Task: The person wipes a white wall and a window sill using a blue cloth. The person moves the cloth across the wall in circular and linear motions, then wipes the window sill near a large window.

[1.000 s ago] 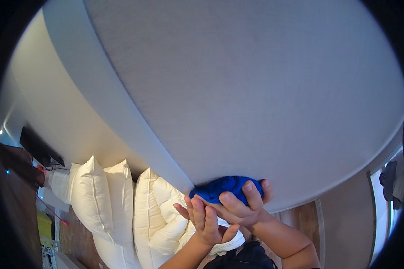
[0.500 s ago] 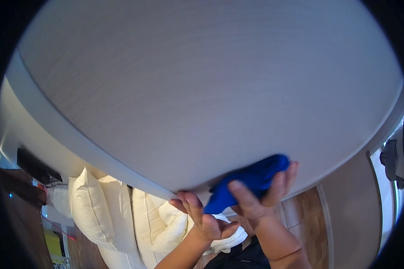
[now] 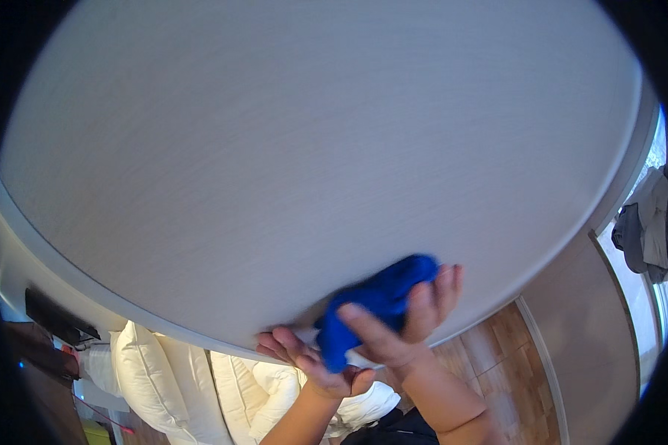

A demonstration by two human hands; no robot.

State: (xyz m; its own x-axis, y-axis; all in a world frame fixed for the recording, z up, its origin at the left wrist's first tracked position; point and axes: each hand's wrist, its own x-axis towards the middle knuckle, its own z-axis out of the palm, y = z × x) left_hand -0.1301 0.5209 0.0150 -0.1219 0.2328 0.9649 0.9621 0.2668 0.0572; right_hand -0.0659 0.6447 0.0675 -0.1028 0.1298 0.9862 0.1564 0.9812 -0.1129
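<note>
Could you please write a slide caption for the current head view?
Bare right hand holds a bunched blue cloth at a broad, smooth pale-grey panel; bare left hand alongside.

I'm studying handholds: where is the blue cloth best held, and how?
Probably hold the blue cloth by its bunched middle, from the lower right, as the right hand does: its folds bulge there, and its far side faces the pale panel.

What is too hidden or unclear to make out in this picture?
Pale surface under the blue cloth: head view, hidden by cloth and right hand.
Part of the left hand: head view, behind the cloth.
Black clothing: head view, cut off by the lower edge.
</note>
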